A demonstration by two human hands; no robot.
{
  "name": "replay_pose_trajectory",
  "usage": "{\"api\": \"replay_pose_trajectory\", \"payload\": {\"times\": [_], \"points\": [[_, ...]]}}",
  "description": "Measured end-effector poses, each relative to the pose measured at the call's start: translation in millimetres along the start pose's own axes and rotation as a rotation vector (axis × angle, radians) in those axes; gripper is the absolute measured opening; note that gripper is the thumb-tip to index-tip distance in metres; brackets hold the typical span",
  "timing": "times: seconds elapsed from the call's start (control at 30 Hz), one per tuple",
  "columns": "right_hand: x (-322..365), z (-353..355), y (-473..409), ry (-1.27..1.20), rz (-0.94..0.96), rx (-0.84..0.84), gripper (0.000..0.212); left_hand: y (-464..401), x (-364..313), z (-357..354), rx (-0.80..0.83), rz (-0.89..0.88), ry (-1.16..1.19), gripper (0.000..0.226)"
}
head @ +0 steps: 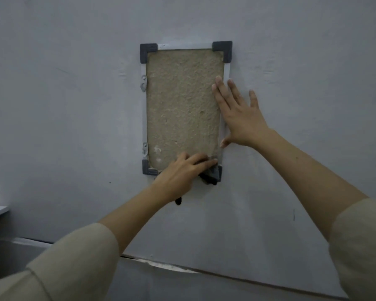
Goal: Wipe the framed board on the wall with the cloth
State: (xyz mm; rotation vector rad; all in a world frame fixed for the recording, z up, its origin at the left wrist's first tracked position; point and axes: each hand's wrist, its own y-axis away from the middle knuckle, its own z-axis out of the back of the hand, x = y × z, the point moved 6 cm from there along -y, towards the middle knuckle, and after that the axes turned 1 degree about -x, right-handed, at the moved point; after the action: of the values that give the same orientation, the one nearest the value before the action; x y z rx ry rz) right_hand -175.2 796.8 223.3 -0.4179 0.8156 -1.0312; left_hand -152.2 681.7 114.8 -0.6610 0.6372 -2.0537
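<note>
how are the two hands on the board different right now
The left hand presses a dark cloth at the framed board's bottom edge, fingers bent; the right hand lies flat, fingers spread, on the right edge, holding nothing. Both touch the board.

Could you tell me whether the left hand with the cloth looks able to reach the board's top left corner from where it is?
Probably yes: the left hand and cloth sit low on the board, and nothing covers the way up.
</note>
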Motion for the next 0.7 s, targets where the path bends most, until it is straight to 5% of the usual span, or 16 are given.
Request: {"api": "replay_pose_trajectory", "payload": {"times": [0.2, 0.33, 0.57, 0.7], "points": [[1, -1, 0, -0.010, 0.002, 0.000, 0.138, -7, 23, 19, -0.211, 0.186, 0.096, 0.067], [0, -1, 0, -0.009, 0.000, -0.004, 0.138, 6, -4, -12, 0.016, 0.038, 0.082, 0.071], [1, -2, 0, -0.002, 0.005, -0.009, 0.139, 4, 14, 6, -0.176, 0.142, 0.084, 0.076], [0, -1, 0, 0.002, 0.005, -0.009, 0.139, 12, -2, -9, -0.007, 0.006, 0.030, 0.075]]}}
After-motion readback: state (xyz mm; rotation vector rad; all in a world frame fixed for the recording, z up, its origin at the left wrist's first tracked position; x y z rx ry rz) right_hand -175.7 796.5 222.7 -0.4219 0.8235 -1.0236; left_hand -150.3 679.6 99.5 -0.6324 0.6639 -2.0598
